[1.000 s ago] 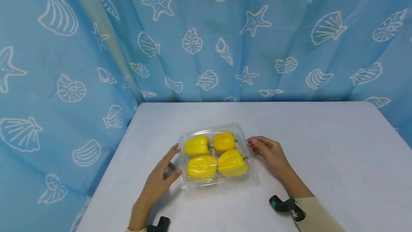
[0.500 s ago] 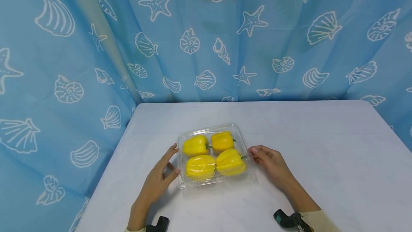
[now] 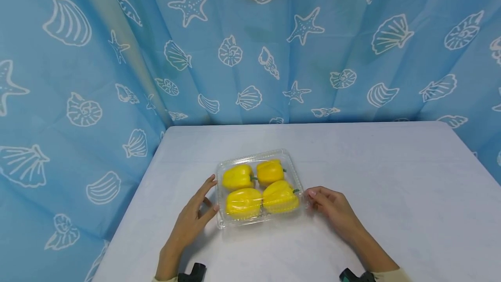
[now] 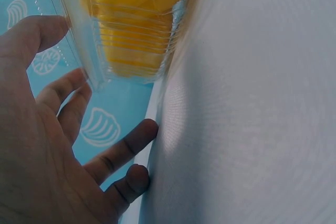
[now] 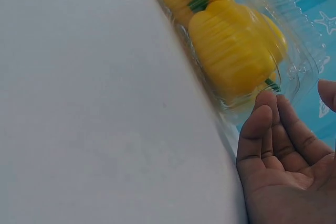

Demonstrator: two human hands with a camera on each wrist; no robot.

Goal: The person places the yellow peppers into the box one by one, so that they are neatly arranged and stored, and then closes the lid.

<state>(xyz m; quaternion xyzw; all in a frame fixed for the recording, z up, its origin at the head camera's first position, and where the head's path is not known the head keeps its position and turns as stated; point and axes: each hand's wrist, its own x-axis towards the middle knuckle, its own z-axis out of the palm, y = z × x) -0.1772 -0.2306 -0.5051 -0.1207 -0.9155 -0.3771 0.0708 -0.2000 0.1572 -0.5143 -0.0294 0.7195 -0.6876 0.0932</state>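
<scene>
A clear plastic clamshell container (image 3: 247, 160) lies slightly turned on the white table. Inside it sit several yellow bell peppers (image 3: 280, 196) with green stems. My left hand (image 3: 189, 221) is at the container's left side, its fingers spread and the thumb and fingertips at the rim. In the left wrist view that hand's lower fingers (image 4: 126, 150) reach down to the tabletop. Beside the right edge is my right hand (image 3: 334, 212), fingers bent and their tips at the container's side. The right wrist view shows its thumb (image 5: 328, 94) apart from the fingers.
The container rests on a white-covered table (image 3: 391, 173). A blue curtain (image 3: 250, 47) printed with white shells and starfish hangs behind the table and along its left. Black devices (image 3: 192, 272) are worn at both wrists.
My right hand has slid toward me along the container's right side, to near its front corner. My left hand keeps its place at the rim. The container has not visibly moved on the table.
</scene>
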